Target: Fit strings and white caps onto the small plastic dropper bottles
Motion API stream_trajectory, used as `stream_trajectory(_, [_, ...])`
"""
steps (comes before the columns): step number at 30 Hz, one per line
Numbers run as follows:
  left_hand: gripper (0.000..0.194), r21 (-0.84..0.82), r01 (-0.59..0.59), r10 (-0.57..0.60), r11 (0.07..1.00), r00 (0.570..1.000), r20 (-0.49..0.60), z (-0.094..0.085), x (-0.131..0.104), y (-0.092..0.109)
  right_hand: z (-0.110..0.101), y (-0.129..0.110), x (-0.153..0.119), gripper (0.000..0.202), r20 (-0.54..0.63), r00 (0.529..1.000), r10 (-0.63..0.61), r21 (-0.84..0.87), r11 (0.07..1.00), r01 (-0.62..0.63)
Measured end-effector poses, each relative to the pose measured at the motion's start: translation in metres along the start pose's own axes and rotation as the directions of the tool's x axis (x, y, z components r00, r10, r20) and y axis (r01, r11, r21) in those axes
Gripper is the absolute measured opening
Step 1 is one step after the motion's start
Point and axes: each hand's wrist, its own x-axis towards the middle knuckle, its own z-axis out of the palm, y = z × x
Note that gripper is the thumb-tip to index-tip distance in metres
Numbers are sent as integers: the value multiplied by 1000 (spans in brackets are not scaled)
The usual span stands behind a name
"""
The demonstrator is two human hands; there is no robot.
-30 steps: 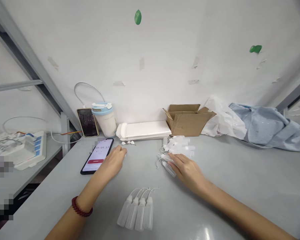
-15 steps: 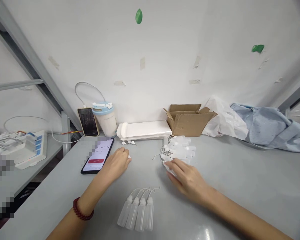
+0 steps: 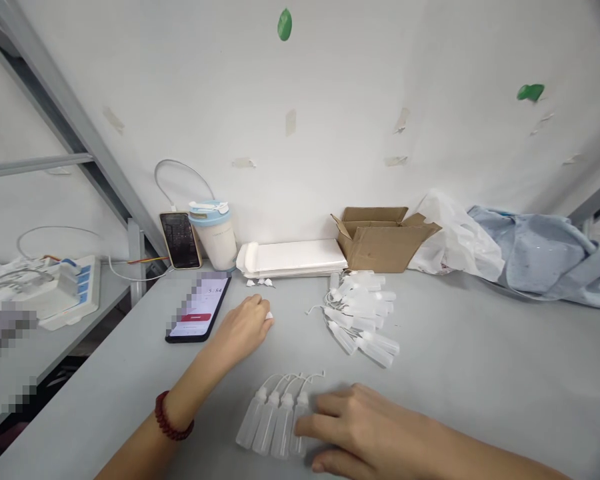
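Several small translucent squeeze bottles (image 3: 283, 430) with thin bent white tubes lie side by side in a row near me. My right hand (image 3: 363, 427) is at the right end of that row, fingers apart, a fingertip resting on the last bottle. Farther back lies a loose pile of similar bottles (image 3: 363, 307), their caps mostly facing left. My left hand (image 3: 245, 325) rests on the table beside a phone, fingers curled; a small white piece (image 3: 269, 315) peeks out at the fingertips, the rest of it hidden.
Left of my left hand lies a phone (image 3: 199, 308) with a timer. Along the wall stand another phone (image 3: 181, 240), a blue-lidded cup (image 3: 215, 240), flat white boxes (image 3: 295, 259), a cardboard box (image 3: 387, 247), a plastic bag (image 3: 455, 240) and blue cloth (image 3: 540, 260). Small white tips (image 3: 265, 282) lie before the boxes.
My right hand has moved from the pile back toward me, to the right end of the row. The front of the pile is now uncovered. My left hand has hardly moved.
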Motion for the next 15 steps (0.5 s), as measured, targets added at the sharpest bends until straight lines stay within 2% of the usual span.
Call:
stream_trajectory(6, [20, -81, -2, -1, 997, 1000, -25, 2, 0, 0, -2, 3, 1, 27, 27, 999, 40, -51, 998, -39])
stream_trajectory(10, [21, -187, -47, 41, 981, 999, -33, -2, -1, 4, -2, 5, 1, 23, 10, 998, 63, -108, 992, -62])
stream_trajectory(12, [21, -326, -72, 69, 943, 997, -21, -6, -3, 8, -2, 7, 0, 23, -29, 996, 81, -154, 984, -85])
stream_trajectory(15, [20, -586, -73, 103, 807, 995, 18, -13, -7, 14, -2, 12, -2, 24, -129, 987, 97, -226, 966, -124])
